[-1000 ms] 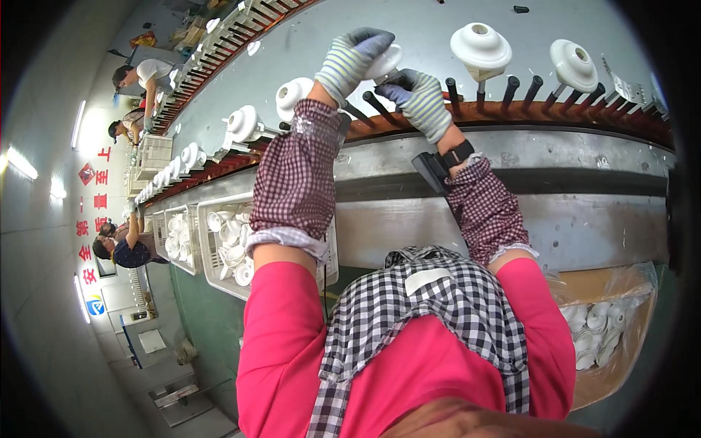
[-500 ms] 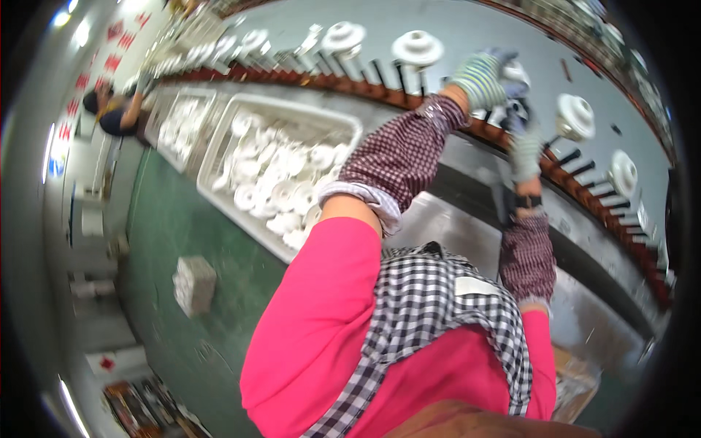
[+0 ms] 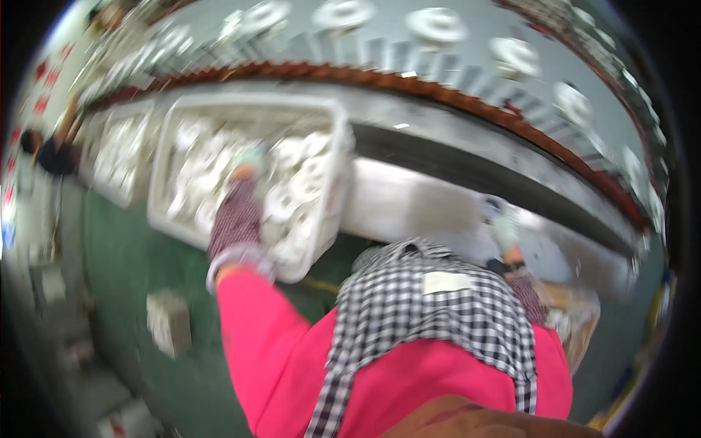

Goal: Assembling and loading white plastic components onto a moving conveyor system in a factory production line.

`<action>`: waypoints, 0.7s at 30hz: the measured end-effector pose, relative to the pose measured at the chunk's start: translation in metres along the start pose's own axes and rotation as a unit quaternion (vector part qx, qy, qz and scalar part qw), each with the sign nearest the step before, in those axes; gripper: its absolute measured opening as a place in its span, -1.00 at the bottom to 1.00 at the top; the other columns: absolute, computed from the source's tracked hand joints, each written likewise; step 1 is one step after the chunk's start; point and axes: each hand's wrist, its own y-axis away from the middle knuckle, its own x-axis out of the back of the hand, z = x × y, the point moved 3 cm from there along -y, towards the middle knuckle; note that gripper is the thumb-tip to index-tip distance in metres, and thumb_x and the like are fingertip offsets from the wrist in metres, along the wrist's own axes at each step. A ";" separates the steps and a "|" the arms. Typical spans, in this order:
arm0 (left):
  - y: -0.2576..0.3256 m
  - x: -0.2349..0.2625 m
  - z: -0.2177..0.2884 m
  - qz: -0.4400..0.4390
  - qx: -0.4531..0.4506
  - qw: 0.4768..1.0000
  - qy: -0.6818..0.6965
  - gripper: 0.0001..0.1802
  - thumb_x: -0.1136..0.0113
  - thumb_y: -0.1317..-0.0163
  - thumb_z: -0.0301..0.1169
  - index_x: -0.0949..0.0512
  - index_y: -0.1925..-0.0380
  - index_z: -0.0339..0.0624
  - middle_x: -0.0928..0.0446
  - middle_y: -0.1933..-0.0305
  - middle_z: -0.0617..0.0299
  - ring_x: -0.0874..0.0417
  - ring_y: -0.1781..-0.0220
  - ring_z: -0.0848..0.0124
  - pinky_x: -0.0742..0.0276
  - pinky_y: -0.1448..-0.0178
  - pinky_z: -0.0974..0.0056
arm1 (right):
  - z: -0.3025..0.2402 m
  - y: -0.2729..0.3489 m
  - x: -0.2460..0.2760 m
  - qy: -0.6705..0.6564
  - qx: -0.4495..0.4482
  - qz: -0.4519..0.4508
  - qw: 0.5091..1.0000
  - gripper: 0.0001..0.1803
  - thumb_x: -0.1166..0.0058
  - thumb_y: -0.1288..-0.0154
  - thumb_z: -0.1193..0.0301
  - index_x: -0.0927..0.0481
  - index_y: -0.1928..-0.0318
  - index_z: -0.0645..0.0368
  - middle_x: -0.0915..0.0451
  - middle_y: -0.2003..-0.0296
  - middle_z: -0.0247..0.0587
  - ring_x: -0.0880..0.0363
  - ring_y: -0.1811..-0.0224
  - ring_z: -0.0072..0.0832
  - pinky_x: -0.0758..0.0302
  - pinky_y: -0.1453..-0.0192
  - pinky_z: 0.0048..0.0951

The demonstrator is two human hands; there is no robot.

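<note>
My left hand (image 3: 252, 159), in a striped knit glove, reaches into a large white plastic bin (image 3: 337, 182) among many round white parts (image 3: 296, 228) that look like flanged discs. Motion smears its fingers, so I cannot make out a grip. My right hand (image 3: 504, 225), gloved and with a dark band at the wrist, is low over the metal ledge (image 3: 394, 208) in front of me. Its fingers are blurred too. Beyond both hands runs a curved conveyor with a brown edge (image 3: 365, 77), where white round parts (image 3: 437, 26) stand spaced apart.
A second bin (image 3: 120, 157) of white parts is at the left, beside a co-worker (image 3: 55, 153) at the line. A pale block-shaped stack (image 3: 169, 323) rests on the green floor. At my lower right, a cardboard box (image 3: 577, 325) holds white pieces.
Both hands have left the conveyor edge. My left hand has swung left and down into the bin; my right has dropped toward the metal ledge. The view has turned.
</note>
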 end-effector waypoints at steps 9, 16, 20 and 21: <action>0.079 0.136 0.130 0.296 -0.180 0.899 0.269 -0.78 -0.15 -0.20 -0.36 -0.57 0.22 -0.26 -0.58 0.26 0.02 -0.59 0.23 0.16 -0.49 0.05 0.15 | -0.151 -0.041 0.026 -0.227 0.110 0.013 0.968 -0.57 -0.17 -0.17 0.15 -0.57 0.02 0.12 -0.62 0.18 -0.02 -0.60 0.14 -0.09 -0.52 0.05 -0.26; 0.146 0.131 0.391 0.025 -0.336 0.671 0.660 -0.51 -0.33 -0.14 -0.25 -0.43 0.00 -0.26 -0.53 0.10 0.17 -0.55 0.11 0.41 -0.45 -0.04 0.33 | -0.121 -0.030 0.113 -0.241 0.207 0.148 0.937 -0.69 -0.13 -0.17 0.16 -0.62 0.19 0.07 -0.63 0.33 -0.13 -0.60 0.24 -0.11 -0.51 0.17 -0.23; 0.171 0.118 0.477 -0.395 -0.276 0.528 0.700 0.09 -0.27 0.14 0.32 -0.25 -0.23 -0.28 -0.38 -0.16 0.00 -0.48 -0.15 0.15 -0.62 0.08 -0.02 | -0.070 -0.001 0.155 -0.150 0.333 0.212 0.906 -0.77 -0.12 -0.14 0.14 -0.67 0.39 0.00 -0.61 0.19 -0.28 -0.53 0.11 -0.23 -0.40 0.02 -0.18; 0.175 0.105 0.494 -0.428 -0.277 0.517 0.687 0.08 -0.29 0.15 0.30 -0.26 -0.23 -0.27 -0.40 -0.13 -0.03 -0.50 -0.12 0.11 -0.62 0.05 0.02 | -0.058 0.004 0.157 -0.170 0.338 0.207 0.902 -0.78 -0.13 -0.13 0.15 -0.65 0.39 0.00 -0.59 0.16 -0.29 -0.50 0.08 -0.22 -0.37 -0.03 -0.17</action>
